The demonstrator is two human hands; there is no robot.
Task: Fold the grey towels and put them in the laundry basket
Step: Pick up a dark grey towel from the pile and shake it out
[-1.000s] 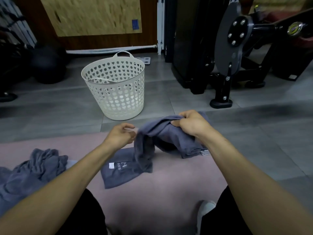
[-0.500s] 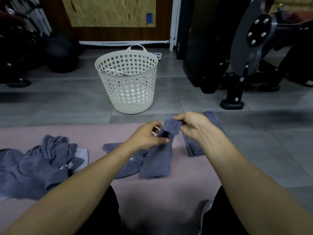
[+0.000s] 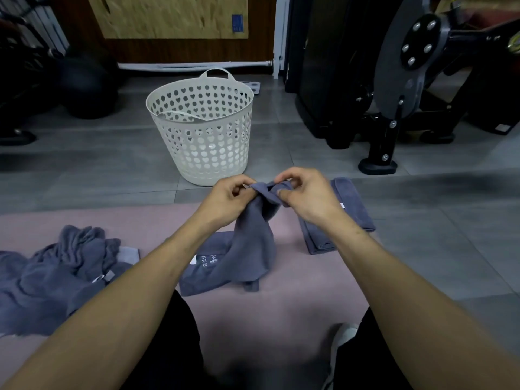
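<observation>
Both the left hand (image 3: 229, 197) and right hand (image 3: 305, 195) pinched one grey towel (image 3: 247, 249) above the pink mat (image 3: 281, 305), near its far edge.

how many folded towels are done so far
1: a folded towel lies at the mat's edge, under the right hand. The laundry basket looks empty, though its bottom is partly hidden.

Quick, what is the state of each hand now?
Left hand: pinching the grey towel at its top edge.
Right hand: pinching the same towel.
</observation>
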